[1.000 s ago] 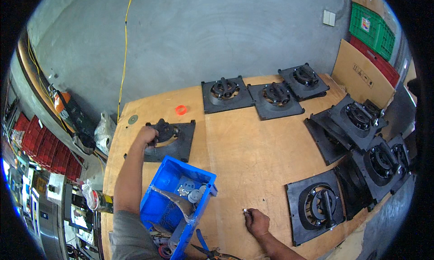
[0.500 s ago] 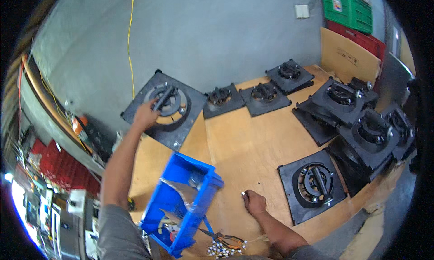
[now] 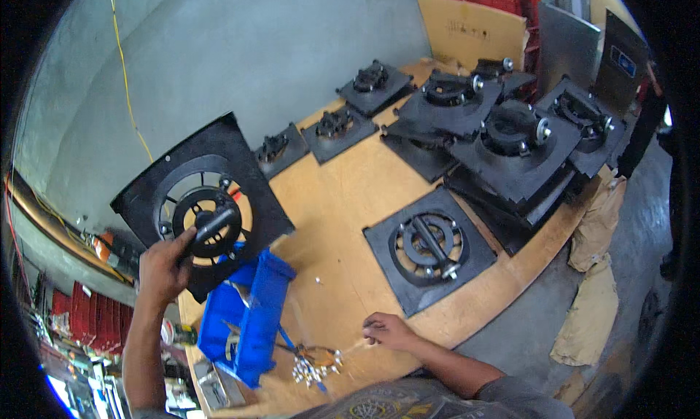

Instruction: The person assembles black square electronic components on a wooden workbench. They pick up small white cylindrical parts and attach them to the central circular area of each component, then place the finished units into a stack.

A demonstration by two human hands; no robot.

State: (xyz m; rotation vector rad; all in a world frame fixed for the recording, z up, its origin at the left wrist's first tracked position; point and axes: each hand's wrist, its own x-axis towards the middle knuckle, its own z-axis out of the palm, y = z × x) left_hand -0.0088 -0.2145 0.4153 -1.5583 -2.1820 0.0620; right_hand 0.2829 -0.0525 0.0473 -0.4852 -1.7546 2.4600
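Note:
My left hand (image 3: pixel 166 267) is closed round the bar handle of a square black plate (image 3: pixel 244 157) with a round spoked opening. It tilts this plate up at the left, partly over an open blue bin (image 3: pixel 259 324). Above the wooden table's near edge, my right hand (image 3: pixel 390 331) has its fingers curled together; anything inside them is too small to make out. A similar black plate (image 3: pixel 405 299) with a ring and crossbar lies flat, beyond and to the right of that hand. Small white-and-metal pieces (image 3: pixel 310 371) are heaped beside the bin, next to orange-handled pliers (image 3: pixel 324 355).
Several more black plates (image 3: pixel 503 160) are stacked at the right; others (image 3: pixel 339 131) lie along the grey wall. A cardboard sheet (image 3: pixel 467 29) leans at the back. One small pale piece (image 3: pixel 319 280) sits on the wooden table (image 3: pixel 313 208).
My view has swung to the right. The plate in my left hand has come nearer and tipped up more steeply. My right hand remains near the table's front, fingers curled.

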